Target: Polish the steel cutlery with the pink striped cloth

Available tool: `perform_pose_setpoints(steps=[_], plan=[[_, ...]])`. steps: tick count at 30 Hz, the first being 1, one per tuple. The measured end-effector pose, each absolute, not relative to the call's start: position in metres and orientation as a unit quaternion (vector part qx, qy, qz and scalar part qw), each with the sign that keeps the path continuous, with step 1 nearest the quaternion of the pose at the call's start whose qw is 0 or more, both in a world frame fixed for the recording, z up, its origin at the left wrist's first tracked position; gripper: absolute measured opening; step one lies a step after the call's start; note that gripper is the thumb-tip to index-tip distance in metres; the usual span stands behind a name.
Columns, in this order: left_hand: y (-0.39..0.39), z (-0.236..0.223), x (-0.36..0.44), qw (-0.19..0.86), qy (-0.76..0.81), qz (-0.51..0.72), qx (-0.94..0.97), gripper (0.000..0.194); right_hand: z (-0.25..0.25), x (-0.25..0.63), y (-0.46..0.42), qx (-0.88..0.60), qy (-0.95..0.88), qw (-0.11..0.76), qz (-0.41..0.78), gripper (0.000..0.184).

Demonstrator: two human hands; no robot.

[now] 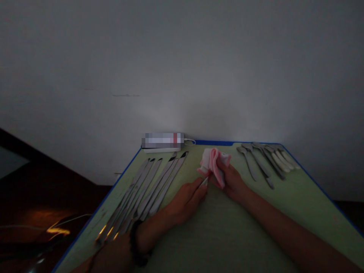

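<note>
My right hand [231, 179] is closed around a pink and white cloth [214, 163], bunched above the middle of the table. Just left of it, my left hand [186, 199] pinches a thin piece of metal cutlery [204, 182]. Its far end runs into the cloth, so its kind stays hidden. Both hands are close together at the cloth's lower edge. Left of my left hand, several metal table knives [149, 182] lie side by side, partly behind my forearm. Several spoons [257, 163] lie to the right of my right hand, some with pale handles.
The light green table [227, 235] has a blue edge and stands against a grey wall [182, 68]. At its back left sits a white box-shaped object [162, 149], partly blurred out, with a white cable [191, 141]. Dark floor with cables shows at the left.
</note>
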State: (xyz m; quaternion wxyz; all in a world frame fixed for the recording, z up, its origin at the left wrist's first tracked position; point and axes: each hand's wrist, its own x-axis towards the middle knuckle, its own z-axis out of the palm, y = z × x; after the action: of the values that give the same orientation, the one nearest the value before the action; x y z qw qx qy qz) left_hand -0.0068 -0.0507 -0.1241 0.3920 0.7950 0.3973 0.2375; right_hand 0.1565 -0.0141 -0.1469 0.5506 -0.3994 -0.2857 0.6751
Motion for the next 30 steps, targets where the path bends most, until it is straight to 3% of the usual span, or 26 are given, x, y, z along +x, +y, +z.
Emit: perform_pose_setpoints(steps=[9,16,23,30], plan=[[-0.05,-0.126,-0.003,0.409,0.423,0.247,0.77,0.032,-0.155,0.171,-0.004,-0.402,-0.307,0.559,0.657,0.026],[-0.038,-0.128,-0.005,0.444,0.501,0.34,0.66,0.044,-0.152,0.166,-0.003,-0.369,-0.357,0.575,0.637,0.04],[-0.045,-0.127,-0.005,0.445,0.429,0.267,0.739,0.036,-0.153,0.166,-0.001,-0.435,-0.334,0.57,0.612,0.049],[-0.045,-0.126,-0.007,0.463,0.411,0.278,0.734,0.038,-0.152,0.167,-0.003,-0.385,-0.33,0.56,0.655,0.033]])
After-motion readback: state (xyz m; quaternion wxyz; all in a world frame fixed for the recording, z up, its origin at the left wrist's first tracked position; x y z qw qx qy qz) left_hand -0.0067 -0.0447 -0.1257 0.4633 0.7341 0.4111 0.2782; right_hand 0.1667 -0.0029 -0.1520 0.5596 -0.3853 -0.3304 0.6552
